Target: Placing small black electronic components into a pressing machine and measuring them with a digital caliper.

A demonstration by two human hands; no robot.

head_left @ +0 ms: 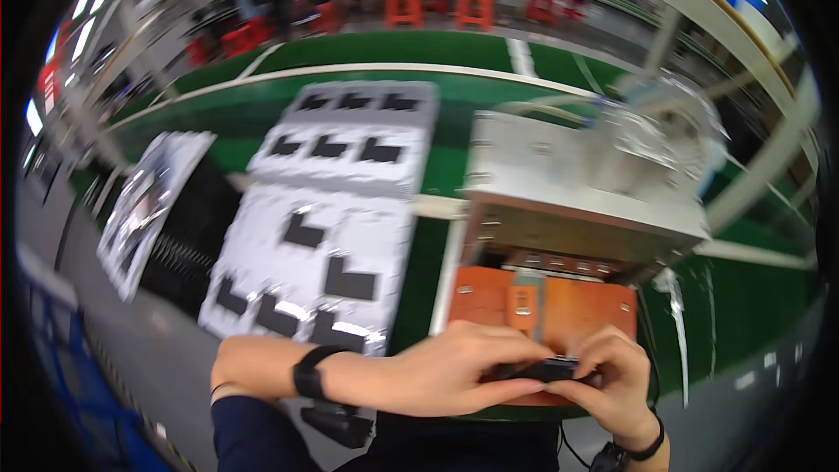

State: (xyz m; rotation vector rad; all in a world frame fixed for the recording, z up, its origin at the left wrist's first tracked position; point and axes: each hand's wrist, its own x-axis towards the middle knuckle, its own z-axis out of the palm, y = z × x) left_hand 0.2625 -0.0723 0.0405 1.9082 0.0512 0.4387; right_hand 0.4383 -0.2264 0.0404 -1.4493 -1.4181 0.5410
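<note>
Close in front of me, at the lower middle right, both hands hold a small dark, flat part (552, 371) between them. My left hand (463, 371) grips its left end, thumb and fingers closed on it. On the other end, the fingers of my right hand (619, 376) pinch it. Much of the part is covered by my fingers, so its exact kind cannot be made out. Just beyond and below the hands lies an orange plate (581, 301) with a raised orange block (522, 304) on it, in front of a grey metal machine housing (533, 166).
To the left, white trays (367, 232) carry several black L-shaped pieces (351, 280). Farther left lie a black sheet (188, 240) and a shiny clear plastic-wrapped sheet (149, 201). A plastic-covered round assembly (673, 127) tops the housing. Orange stools (404, 9) and people are across the green bench.
</note>
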